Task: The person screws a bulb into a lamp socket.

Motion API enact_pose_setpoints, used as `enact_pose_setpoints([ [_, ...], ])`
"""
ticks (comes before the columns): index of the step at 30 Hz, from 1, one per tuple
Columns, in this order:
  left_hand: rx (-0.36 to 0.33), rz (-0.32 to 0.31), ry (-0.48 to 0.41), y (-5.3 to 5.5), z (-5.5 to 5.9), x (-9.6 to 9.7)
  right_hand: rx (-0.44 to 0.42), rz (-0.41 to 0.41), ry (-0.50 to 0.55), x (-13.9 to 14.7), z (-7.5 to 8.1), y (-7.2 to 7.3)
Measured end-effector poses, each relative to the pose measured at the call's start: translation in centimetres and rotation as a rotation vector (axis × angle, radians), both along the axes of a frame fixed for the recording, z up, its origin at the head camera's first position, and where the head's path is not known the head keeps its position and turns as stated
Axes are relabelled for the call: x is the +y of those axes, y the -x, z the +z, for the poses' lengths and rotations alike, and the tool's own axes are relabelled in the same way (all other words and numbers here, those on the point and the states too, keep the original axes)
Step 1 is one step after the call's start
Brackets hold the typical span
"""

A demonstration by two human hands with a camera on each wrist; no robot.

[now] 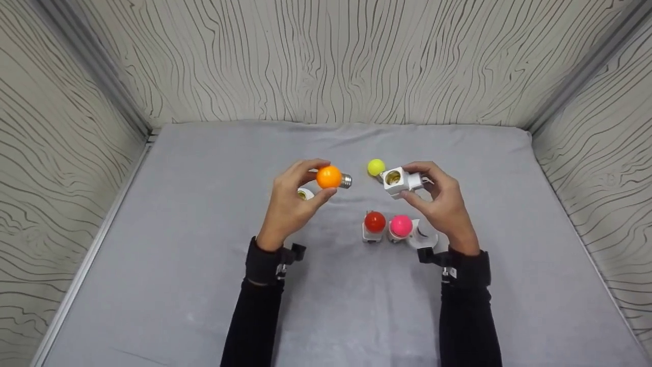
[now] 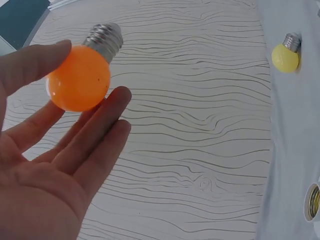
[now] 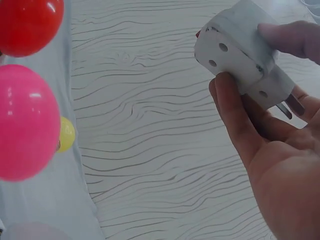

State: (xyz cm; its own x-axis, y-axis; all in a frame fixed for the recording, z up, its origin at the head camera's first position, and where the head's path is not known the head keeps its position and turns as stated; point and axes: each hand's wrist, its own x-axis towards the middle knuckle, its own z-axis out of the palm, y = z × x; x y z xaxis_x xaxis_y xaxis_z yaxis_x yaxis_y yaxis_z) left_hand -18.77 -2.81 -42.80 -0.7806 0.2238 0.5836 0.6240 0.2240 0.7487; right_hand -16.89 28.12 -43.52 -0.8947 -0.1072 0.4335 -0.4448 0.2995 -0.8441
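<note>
Between thumb and fingers, my left hand [image 1: 294, 204] pinches an orange light bulb [image 1: 329, 177] by its globe, the metal screw base pointing right. My right hand [image 1: 442, 196] grips a white plug-in bulb socket [image 1: 396, 182], its threaded mouth turned toward the head camera. In the right wrist view, metal prongs [image 3: 290, 106] stick out of the socket's narrow end. Bulb and socket are apart, both held above the table. A yellow bulb [image 1: 376, 167] lies on the cloth just left of the held socket. Partly hidden behind my left hand is another white socket [image 1: 305, 193].
Nearer me, a red bulb [image 1: 375, 222] and a pink bulb [image 1: 401, 225] sit in white holders, side by side. A round white base [image 1: 424, 234] stands right of them, close to my right wrist. Grey cloth [image 1: 178, 244] covers the table; patterned panels [image 1: 326, 61] wall it in.
</note>
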Motion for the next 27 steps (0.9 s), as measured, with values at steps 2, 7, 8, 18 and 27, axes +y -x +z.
enact_pose_setpoints([
  [2, 0.007, 0.0, 0.021, -0.1, 0.0, 0.2, 0.018, 0.007, -0.043, -0.4, 0.0, 0.0],
  [7, 0.017, -0.015, 0.045, -0.1, -0.1, 0.7, 0.033, 0.045, -0.123, -1.5, -0.1, 0.0],
  [8, 0.017, -0.02, 0.048, -0.1, -0.1, 0.8, 0.035, 0.053, -0.136, -1.7, -0.1, 0.0],
  [18, 0.007, -0.054, 0.081, 0.1, -0.4, 1.2, 0.052, 0.086, -0.248, -2.9, 0.4, -0.1],
  [27, -0.006, -0.05, 0.131, 0.1, -0.8, 1.5, 0.032, 0.099, -0.271, -3.0, 0.1, -0.1],
])
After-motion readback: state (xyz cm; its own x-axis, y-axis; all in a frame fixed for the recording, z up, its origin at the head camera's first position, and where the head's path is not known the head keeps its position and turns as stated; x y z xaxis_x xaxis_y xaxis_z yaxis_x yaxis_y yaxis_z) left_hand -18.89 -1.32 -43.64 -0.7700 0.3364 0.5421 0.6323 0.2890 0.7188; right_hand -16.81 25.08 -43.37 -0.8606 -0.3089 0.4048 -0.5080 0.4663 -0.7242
